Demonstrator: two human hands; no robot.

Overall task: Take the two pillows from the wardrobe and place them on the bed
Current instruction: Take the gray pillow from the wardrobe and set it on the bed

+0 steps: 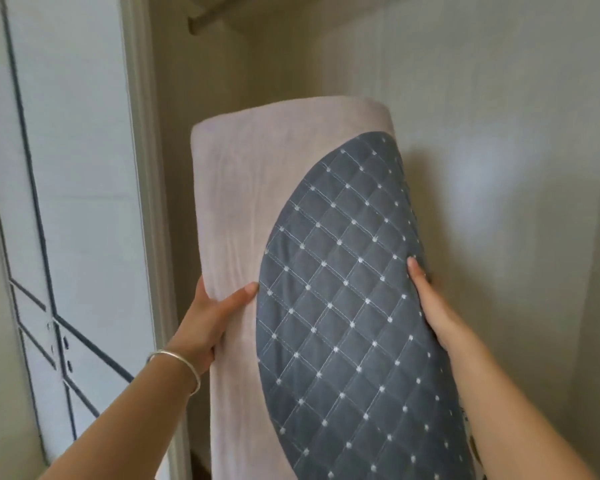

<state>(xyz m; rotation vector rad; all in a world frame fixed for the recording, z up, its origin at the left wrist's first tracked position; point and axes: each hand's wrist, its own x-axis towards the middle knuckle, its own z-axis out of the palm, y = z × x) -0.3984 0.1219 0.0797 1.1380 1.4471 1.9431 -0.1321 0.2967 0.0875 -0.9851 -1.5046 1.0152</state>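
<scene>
Pillows: a pale pink, towel-textured pillow [243, 209] stands on end with a dark grey quilted pillow stitched in white diamonds [347, 306] laid against its front; both are inside the wardrobe opening, upright, their lower ends out of frame.
Long axis: both run roughly vertical, the grey one leaning a little to the right at its foot; so they lie lengthwise between the two arms, not across them.
Left hand: the left hand [210, 317] clasps the pink pillow's left edge; its thumb lies across the front, tip touching the grey pillow's edge; the other fingers are wrapped behind, out of sight; a thin silver bangle [179, 368] sits on the wrist.
Right hand: the right hand [433, 306] presses flat against the grey pillow's right edge, fingers together and pointing up; whether any curl behind I cannot tell.
Nearer hand: each hand is on its own side, at about the same height; the pair is squeezed between them.
Coming move: judged, a pull back towards the body, keeping the squeeze so the front pillow does not slide.
Surface: soft, yielding fabric; likely light.
Room: cream wardrobe back wall [465, 133]; a hanging rail [215, 19] above; a white door with dark line trim [63, 168] open on the left; the bed is not in view.
</scene>
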